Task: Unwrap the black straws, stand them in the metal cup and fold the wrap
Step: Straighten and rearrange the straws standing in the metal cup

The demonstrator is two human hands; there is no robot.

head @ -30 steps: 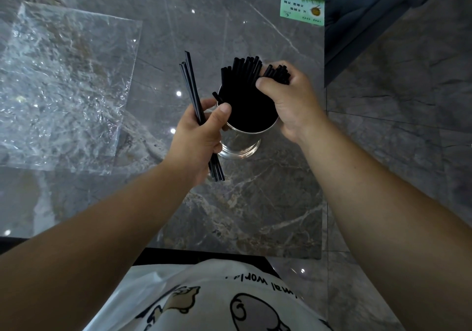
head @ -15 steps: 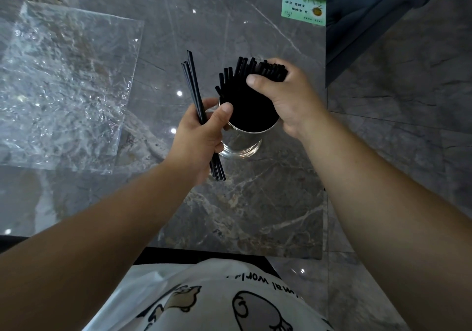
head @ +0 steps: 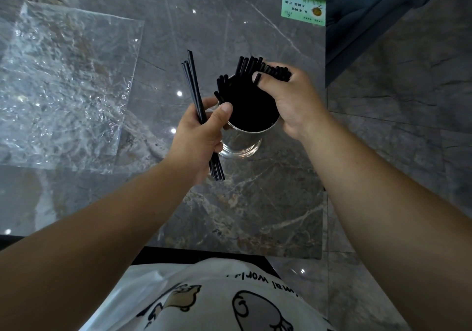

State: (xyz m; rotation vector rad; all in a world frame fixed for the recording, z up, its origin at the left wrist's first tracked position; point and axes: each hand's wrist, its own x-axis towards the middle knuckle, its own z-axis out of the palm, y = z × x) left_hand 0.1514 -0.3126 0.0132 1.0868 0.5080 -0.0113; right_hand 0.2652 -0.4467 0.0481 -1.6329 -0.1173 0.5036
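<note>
Straws first: my right hand [head: 293, 101] cups the thin black plastic straws [head: 245, 101] standing in the shiny metal cup [head: 242, 144], parting them, so the few stray black straws [head: 195, 90] pinched in my left hand [head: 201, 131] should drop in upright.

I am facing a glossy grey marble table [head: 255, 215] reflecting ceiling lights, a dark blue sofa [head: 370, 6] standing beyond it on grey floor tiles [head: 408, 101].

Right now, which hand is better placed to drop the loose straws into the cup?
The left hand: it already grips the loose straws beside the metal cup. The right hand is occupied pressing the straws in the cup aside.
</note>
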